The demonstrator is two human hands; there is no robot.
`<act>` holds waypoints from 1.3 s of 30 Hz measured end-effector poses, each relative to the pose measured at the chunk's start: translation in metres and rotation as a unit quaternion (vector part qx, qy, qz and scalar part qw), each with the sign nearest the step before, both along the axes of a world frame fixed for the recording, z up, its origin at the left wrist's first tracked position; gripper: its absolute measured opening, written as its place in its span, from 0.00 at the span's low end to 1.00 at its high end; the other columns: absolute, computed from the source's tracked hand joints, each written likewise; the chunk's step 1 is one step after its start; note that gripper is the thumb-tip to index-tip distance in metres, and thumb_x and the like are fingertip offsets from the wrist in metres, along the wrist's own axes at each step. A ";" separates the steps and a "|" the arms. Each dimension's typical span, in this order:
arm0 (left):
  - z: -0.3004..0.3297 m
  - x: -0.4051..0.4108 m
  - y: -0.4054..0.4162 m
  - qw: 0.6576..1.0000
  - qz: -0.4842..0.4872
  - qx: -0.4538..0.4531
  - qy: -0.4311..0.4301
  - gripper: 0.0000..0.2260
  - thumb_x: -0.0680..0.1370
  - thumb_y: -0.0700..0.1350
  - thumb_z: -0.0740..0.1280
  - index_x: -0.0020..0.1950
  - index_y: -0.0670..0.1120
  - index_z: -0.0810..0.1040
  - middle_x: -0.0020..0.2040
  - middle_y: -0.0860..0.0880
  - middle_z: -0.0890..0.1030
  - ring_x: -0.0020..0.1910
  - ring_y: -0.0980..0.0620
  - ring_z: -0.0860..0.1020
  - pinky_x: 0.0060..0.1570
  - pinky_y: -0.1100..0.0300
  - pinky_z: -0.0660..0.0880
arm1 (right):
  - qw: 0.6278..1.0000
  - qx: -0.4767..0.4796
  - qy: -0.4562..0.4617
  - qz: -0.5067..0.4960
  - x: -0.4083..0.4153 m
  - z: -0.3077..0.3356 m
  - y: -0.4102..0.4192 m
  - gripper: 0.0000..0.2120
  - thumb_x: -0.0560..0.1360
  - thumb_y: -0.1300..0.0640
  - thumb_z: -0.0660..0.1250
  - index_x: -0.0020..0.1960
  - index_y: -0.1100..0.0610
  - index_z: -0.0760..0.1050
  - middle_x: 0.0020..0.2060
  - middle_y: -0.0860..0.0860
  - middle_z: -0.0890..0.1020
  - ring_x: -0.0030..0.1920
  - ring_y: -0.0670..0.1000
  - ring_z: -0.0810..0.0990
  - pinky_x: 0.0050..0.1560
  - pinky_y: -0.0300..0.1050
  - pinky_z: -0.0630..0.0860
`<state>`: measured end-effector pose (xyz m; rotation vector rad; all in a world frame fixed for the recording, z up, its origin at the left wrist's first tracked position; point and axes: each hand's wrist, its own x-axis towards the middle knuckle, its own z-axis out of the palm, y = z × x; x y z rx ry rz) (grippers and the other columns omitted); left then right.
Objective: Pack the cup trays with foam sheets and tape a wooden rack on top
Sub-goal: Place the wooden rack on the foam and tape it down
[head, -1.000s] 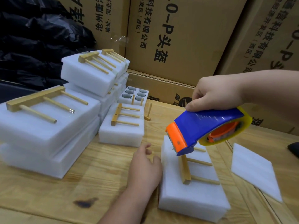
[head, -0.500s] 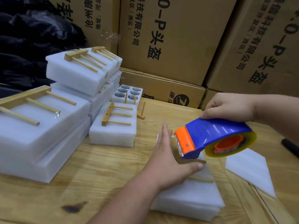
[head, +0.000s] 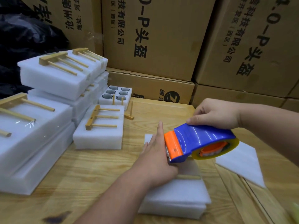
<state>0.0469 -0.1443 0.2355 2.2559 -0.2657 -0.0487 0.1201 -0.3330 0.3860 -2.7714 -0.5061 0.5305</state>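
A white foam-wrapped cup tray (head: 174,196) lies on the wooden table near me, with a wooden rack (head: 188,177) on top, mostly hidden. My left hand (head: 155,157) lies flat on the pack with straight fingers, pressing beside the rack. My right hand (head: 213,113) grips a blue and orange tape dispenser (head: 199,141) from above; its orange mouth sits low over the pack, against my left hand. A strip of clear tape seems to run over the rack below the dispenser.
Stacks of finished foam packs with racks (head: 59,73) fill the left. A single pack with a rack (head: 98,131) and an open tray of cups (head: 115,94) sit behind. A loose foam sheet (head: 242,164) lies right. Cardboard boxes (head: 153,38) wall the back.
My left hand moved from the table up onto the pack and now presses flat on it. The tape dispenser came down from above the rack to the pack's top.
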 end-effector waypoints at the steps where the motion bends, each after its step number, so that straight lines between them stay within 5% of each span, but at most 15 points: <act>1: 0.001 0.000 0.002 1.000 -0.006 0.000 0.002 0.59 0.68 0.50 0.71 0.63 0.72 0.17 0.70 0.54 0.71 0.76 0.48 0.64 0.78 0.44 0.59 | 1.000 0.001 0.000 0.000 0.000 0.001 0.001 0.18 0.78 0.37 0.65 0.49 0.52 0.81 0.39 0.48 0.87 0.41 0.47 0.87 0.44 0.44 0.80; 4: 0.002 -0.002 0.008 1.000 -0.018 -0.001 0.007 0.57 0.70 0.47 0.69 0.66 0.72 0.18 0.54 0.64 0.75 0.62 0.51 0.76 0.72 0.44 0.68 | 1.000 0.003 0.000 0.000 -0.001 0.005 0.004 0.18 0.78 0.37 0.65 0.50 0.51 0.80 0.39 0.47 0.87 0.42 0.46 0.87 0.45 0.43 0.80; 6: 0.000 -0.003 0.012 1.000 -0.020 0.007 0.002 0.57 0.71 0.47 0.69 0.67 0.73 0.18 0.47 0.65 0.75 0.46 0.58 0.79 0.57 0.52 0.77 | 1.000 0.003 0.000 -0.001 -0.002 0.006 0.004 0.18 0.78 0.37 0.65 0.50 0.51 0.80 0.39 0.46 0.87 0.42 0.45 0.87 0.44 0.43 0.80; 8: -0.001 -0.002 0.016 1.000 -0.024 0.007 0.001 0.57 0.71 0.47 0.69 0.67 0.73 0.18 0.47 0.64 0.76 0.38 0.59 0.80 0.38 0.60 0.74 | 1.000 0.002 -0.001 -0.001 -0.003 0.006 0.005 0.18 0.78 0.37 0.65 0.50 0.51 0.80 0.39 0.46 0.87 0.43 0.45 0.87 0.44 0.42 0.80; 10: -0.002 -0.002 0.017 1.000 -0.023 0.002 0.005 0.57 0.71 0.48 0.70 0.67 0.73 0.18 0.46 0.62 0.78 0.38 0.63 0.80 0.34 0.62 0.71 | 1.000 0.001 -0.003 -0.001 -0.005 0.006 0.005 0.18 0.78 0.37 0.65 0.50 0.51 0.80 0.39 0.46 0.87 0.43 0.45 0.87 0.44 0.42 0.80; 12: -0.004 -0.002 0.013 1.000 -0.010 -0.014 0.013 0.58 0.70 0.50 0.70 0.66 0.74 0.19 0.46 0.62 0.80 0.42 0.59 0.81 0.40 0.61 0.75 | 1.000 -0.003 -0.007 -0.002 -0.006 0.005 0.004 0.18 0.78 0.36 0.65 0.51 0.51 0.80 0.40 0.46 0.87 0.43 0.46 0.87 0.44 0.42 0.81; 14: -0.005 -0.002 0.009 0.999 0.005 -0.028 0.020 0.58 0.68 0.52 0.71 0.66 0.74 0.19 0.45 0.61 0.80 0.57 0.51 0.81 0.59 0.54 0.76 | 1.000 -0.003 -0.008 -0.004 -0.007 0.003 0.005 0.19 0.78 0.36 0.65 0.51 0.52 0.81 0.40 0.47 0.87 0.43 0.47 0.87 0.44 0.43 0.82; 17: -0.006 -0.001 0.003 1.000 0.003 -0.018 0.010 0.59 0.69 0.53 0.72 0.63 0.74 0.18 0.52 0.57 0.79 0.67 0.45 0.75 0.79 0.45 0.57 | 1.000 -0.003 -0.005 -0.008 -0.008 0.001 0.004 0.18 0.78 0.37 0.65 0.51 0.52 0.81 0.40 0.47 0.87 0.43 0.47 0.87 0.44 0.42 0.82; 20: 0.000 -0.007 0.002 0.999 0.025 -0.043 0.004 0.61 0.68 0.53 0.75 0.63 0.74 0.18 0.70 0.53 0.74 0.75 0.43 0.68 0.77 0.43 0.62 | 1.000 0.002 -0.008 -0.012 -0.010 0.000 0.002 0.18 0.78 0.37 0.65 0.50 0.52 0.81 0.39 0.47 0.87 0.43 0.47 0.87 0.44 0.42 0.81; 22: 0.003 -0.019 0.008 0.997 0.041 -0.062 -0.014 0.63 0.64 0.60 0.78 0.63 0.75 0.19 0.83 0.55 0.55 0.82 0.47 0.54 0.78 0.43 0.60 | 1.000 0.006 -0.007 -0.015 -0.011 0.000 0.002 0.18 0.78 0.37 0.65 0.50 0.52 0.81 0.39 0.47 0.87 0.42 0.46 0.87 0.43 0.42 0.81; 25: -0.002 -0.044 0.025 0.997 0.014 -0.056 -0.048 0.68 0.54 0.73 0.78 0.66 0.75 0.20 0.80 0.69 0.36 0.80 0.62 0.37 0.80 0.46 0.51 | 1.000 0.005 -0.010 -0.005 -0.010 -0.001 0.000 0.17 0.78 0.37 0.65 0.49 0.51 0.80 0.39 0.46 0.87 0.43 0.46 0.87 0.43 0.41 0.81; 28: -0.014 -0.058 0.038 0.998 -0.042 0.013 -0.037 0.71 0.52 0.73 0.79 0.66 0.74 0.20 0.64 0.81 0.23 0.69 0.75 0.25 0.76 0.54 0.43 | 1.000 0.008 -0.003 -0.002 -0.007 -0.002 0.001 0.17 0.78 0.38 0.65 0.50 0.51 0.80 0.39 0.47 0.87 0.43 0.47 0.87 0.46 0.43 0.82; 33: -0.022 -0.054 0.051 0.997 -0.061 0.028 -0.037 0.70 0.58 0.65 0.82 0.67 0.73 0.19 0.68 0.78 0.24 0.71 0.76 0.30 0.75 0.63 0.51 | 1.000 0.010 0.000 0.011 -0.007 0.000 0.006 0.18 0.78 0.37 0.65 0.50 0.52 0.80 0.39 0.48 0.87 0.43 0.48 0.87 0.46 0.45 0.82; 39: -0.026 -0.049 0.067 0.998 -0.069 -0.001 0.011 0.71 0.56 0.65 0.83 0.66 0.75 0.20 0.75 0.74 0.31 0.79 0.68 0.41 0.76 0.62 0.55 | 1.000 0.018 0.009 0.012 -0.005 -0.001 0.005 0.18 0.77 0.38 0.65 0.50 0.52 0.80 0.40 0.48 0.87 0.44 0.49 0.87 0.45 0.43 0.82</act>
